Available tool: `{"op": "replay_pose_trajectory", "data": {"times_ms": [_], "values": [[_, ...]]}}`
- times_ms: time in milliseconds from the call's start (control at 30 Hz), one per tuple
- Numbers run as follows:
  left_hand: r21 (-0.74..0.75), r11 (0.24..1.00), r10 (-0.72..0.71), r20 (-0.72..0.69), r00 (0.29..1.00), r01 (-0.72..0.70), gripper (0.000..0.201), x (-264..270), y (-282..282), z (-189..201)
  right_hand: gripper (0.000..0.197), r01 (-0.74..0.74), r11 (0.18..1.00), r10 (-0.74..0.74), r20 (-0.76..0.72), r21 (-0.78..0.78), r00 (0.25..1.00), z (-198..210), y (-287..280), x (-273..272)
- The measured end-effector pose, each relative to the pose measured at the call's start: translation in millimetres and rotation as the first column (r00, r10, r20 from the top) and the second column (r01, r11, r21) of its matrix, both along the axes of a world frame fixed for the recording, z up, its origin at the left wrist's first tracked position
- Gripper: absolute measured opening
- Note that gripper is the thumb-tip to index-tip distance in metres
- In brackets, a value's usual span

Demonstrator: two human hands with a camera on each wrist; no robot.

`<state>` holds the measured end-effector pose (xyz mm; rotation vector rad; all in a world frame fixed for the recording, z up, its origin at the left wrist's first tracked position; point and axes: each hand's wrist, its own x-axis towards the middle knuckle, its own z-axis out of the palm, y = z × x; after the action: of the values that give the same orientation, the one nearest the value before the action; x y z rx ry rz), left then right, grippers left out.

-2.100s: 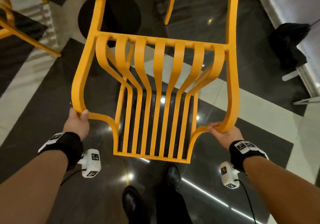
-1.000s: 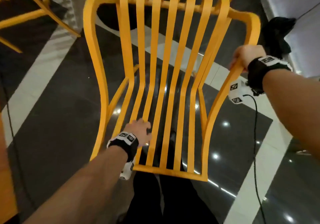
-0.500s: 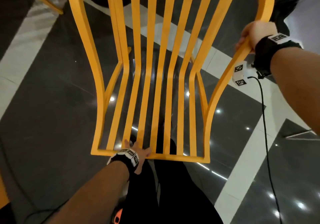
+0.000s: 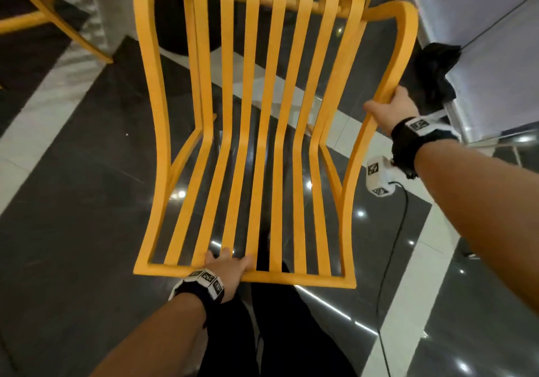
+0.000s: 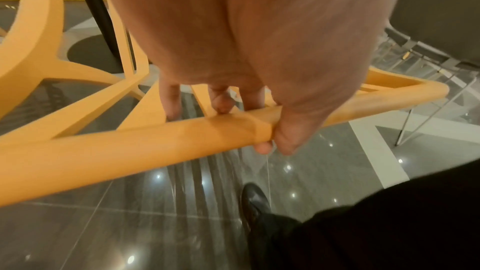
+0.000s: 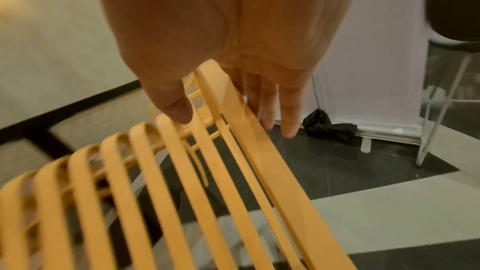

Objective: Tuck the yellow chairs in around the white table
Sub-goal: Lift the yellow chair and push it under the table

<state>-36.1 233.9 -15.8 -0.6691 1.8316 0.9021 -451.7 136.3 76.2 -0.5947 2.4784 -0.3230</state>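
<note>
From the head camera I see the yellow chair (image 4: 256, 131) filling the middle of the view, its slatted back and seat spread out below me over the dark polished floor (image 4: 73, 216) with its white bands. My left hand (image 4: 224, 268) grips the chair's nearest cross rail, fingers hooked over the rail between the slats. My right hand (image 4: 393, 111) holds the right side rail of the frame, thumb on the inner edge. Another yellow chair (image 4: 43, 12) shows partly at the upper left. A dark round base (image 4: 172, 23) sits on the floor behind the slats. A black cloth bundle (image 4: 434, 73) lies by a pale panel (image 4: 481, 41) on the right. I cannot make out a white bench top here.

On the left wrist camera, my left hand (image 5: 259, 68) is wrapped round the yellow chair's rail (image 5: 155, 142), thumb under it and fingers curled over the far side. Beyond it stands a black post on the round base (image 5: 93, 54), and my black shoe (image 5: 254, 202) is on the floor below.

On the right wrist camera, my right hand (image 6: 226, 48) clasps the outer rail of the yellow chair (image 6: 259, 161), thumb on the slat side, the other fingers lying fairly straight down the outside. The picture is blurred. The black cloth bundle (image 6: 327, 128) lies at the foot of the pale panel (image 6: 376, 68).
</note>
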Motion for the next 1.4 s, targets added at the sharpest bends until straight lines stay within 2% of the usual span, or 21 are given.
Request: {"op": "replay_pose_trajectory", "data": {"times_ms": [67,133,167,200,267,300,333,433,500,533,600,666,766,866,1066,1200,1300,1400], "values": [[0.012,0.997,0.074,-0.038,0.996,-0.074,0.053,-6.5,-11.9,19.6,0.088,-0.156,0.986,0.156,0.007,0.06,0.988,0.0,26.8,32.3],[0.001,0.989,0.148,-0.084,0.985,-0.148,0.043,-11.6,-22.2,37.2,0.09,-0.363,0.919,0.344,0.136,0.153,0.929,4.5,56.2,68.9],[-0.026,0.984,0.172,-0.103,0.98,-0.175,0.037,-13.0,-26.4,43.4,0.093,-0.502,0.837,0.453,0.237,0.22,0.859,6.5,72.2,85.7],[-0.053,0.982,0.172,-0.147,0.974,-0.182,0.03,-17.1,-31.4,54.3,0.1,-0.628,0.716,0.533,0.342,0.305,0.774,9.9,88.6,99.7],[-0.114,0.975,0.163,-0.226,0.96,-0.192,0.025,-21.7,-40.3,66.6,0.119,-0.771,0.456,0.61,0.475,0.444,0.634,16.5,124.0,120.4],[-0.138,0.966,0.177,-0.265,0.948,-0.219,0.024,-24.7,-45.7,76.6,0.124,-0.779,0.381,0.625,0.483,0.498,0.614,19.1,138.9,127.1],[-0.162,0.959,0.175,-0.306,0.936,-0.232,0.024,-28.4,-51.8,86.6,0.12,-0.757,0.364,0.639,0.446,0.544,0.627,19.3,149.7,129.4],[-0.208,0.937,0.174,-0.418,0.892,-0.28,0.025,-40.1,-73.0,122.1,0.076,-0.649,0.472,0.671,0.234,0.597,0.704,29.0,145.8,121.8],[-0.259,0.912,0.17,-0.465,0.869,-0.317,0.038,-35.3,-96.3,139.0,0.071,-0.651,0.502,0.693,0.186,0.569,0.697,39.7,130.0,112.0],[-0.312,0.897,0.16,-0.43,0.889,-0.312,0.048,-27.5,-112.2,143.7,0.072,-0.659,0.512,0.701,0.176,0.552,0.692,46.4,122.4,107.2],[-0.444,0.857,0.174,-0.226,0.958,-0.26,0.064,-4.2,-146.4,148.4,0.071,-0.663,0.536,0.712,0.142,0.522,0.687,56.3,109.2,99.3],[-0.517,0.837,0.17,-0.063,0.983,-0.178,0.051,12.5,-172.3,154.2,0.07,-0.626,0.581,0.69,0.093,0.521,0.718,58.9,99.2,91.2],[-0.504,0.843,0.188,-0.051,0.981,-0.188,0.039,11.4,-181.5,162.4,0.058,-0.515,0.641,0.59,0.063,0.569,0.805,58.6,90.2,83.5],[-0.514,0.829,0.219,-0.061,0.974,-0.219,0.044,10.5,-173.7,164.0,0.04,-0.508,0.621,0.615,0.032,0.597,0.788,60.0,82.9,83.2],[-0.544,0.775,0.321,-0.099,0.942,-0.321,0.038,30.8,-168.5,172.7,0.064,-0.569,0.574,0.693,0.021,0.589,0.721,76.1,57.0,93.4],[-0.543,0.746,0.404,-0.091,0.91,-0.385,0.046,54.1,-174.3,183.6,0.056,-0.616,0.56,0.731,0.02,0.554,0.682,89.7,24.3,107.7],[-0.561,0.693,0.485,-0.102,0.869,-0.453,0.054,71.7,-177.4,193.4,0.049,-0.651,0.549,0.758,0.015,0.523,0.652,99.6,-1.0,123.8],[-0.575,0.655,0.537,-0.103,0.837,-0.491,0.052,85.2,-185.4,199.8,0.043,-0.686,0.523,0.794,0.002,0.506,0.608,106.6,-22.7,138.1]]}}
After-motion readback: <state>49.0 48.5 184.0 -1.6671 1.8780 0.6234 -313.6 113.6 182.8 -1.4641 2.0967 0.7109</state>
